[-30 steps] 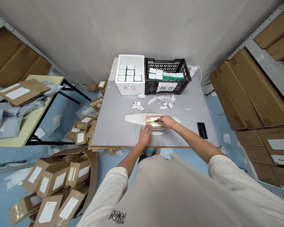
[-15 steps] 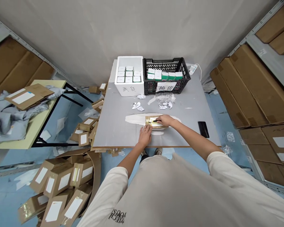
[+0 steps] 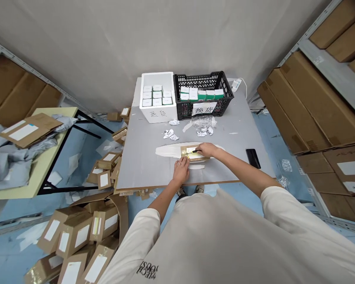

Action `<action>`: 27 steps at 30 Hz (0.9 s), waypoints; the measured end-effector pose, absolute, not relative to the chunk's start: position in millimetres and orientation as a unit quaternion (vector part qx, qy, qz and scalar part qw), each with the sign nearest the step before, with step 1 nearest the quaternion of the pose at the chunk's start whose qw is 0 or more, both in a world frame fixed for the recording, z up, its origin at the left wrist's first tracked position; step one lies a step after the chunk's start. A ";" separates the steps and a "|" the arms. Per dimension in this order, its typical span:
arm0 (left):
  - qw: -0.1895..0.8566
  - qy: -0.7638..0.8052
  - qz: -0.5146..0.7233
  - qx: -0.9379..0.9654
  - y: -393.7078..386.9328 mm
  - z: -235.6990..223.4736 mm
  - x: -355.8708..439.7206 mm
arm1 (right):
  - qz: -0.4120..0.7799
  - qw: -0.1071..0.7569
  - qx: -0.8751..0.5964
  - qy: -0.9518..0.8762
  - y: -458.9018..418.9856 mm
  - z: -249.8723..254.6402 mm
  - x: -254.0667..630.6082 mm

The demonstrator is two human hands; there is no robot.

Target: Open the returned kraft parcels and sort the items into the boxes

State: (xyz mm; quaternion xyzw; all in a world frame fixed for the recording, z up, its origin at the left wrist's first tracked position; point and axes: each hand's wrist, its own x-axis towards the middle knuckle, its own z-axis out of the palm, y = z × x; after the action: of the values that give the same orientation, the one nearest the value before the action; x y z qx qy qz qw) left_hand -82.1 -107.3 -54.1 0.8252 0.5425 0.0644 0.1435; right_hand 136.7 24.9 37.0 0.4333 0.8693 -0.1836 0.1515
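A small cardboard box with a white label and clear tape lies on the grey table in front of me. My right hand is closed round a box cutter, black with a yellow part, whose tip points left over the taped top. Whether the blade is in the tape is too small to tell. At the box's near left corner, my left hand grips its edge, fingers bent over the cardboard. Beneath the box is a whitish worn patch of the tabletop.
At the back stand a white foam box and a black crate, both holding small white-and-green boxes. Crumpled paper and bubble wrap lie before them. A phone is at right; parcels pile up on the floor at left.
The view has shifted slightly. Both hands stay at the box, and the box cutter remains over the tape near its left end with little visible movement.
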 end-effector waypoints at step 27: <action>0.112 0.540 0.048 0.833 -108.1 -56.2 -73.2 | -0.142 0.193 0.530 0.813 12.4 50.6 220.9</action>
State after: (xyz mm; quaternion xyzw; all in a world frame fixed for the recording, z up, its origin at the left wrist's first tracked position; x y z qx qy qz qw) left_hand -73.2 -108.1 -56.2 0.8328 0.5402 0.0476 0.1116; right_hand 220.9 12.4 50.6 0.5302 0.8135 -0.1416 0.1926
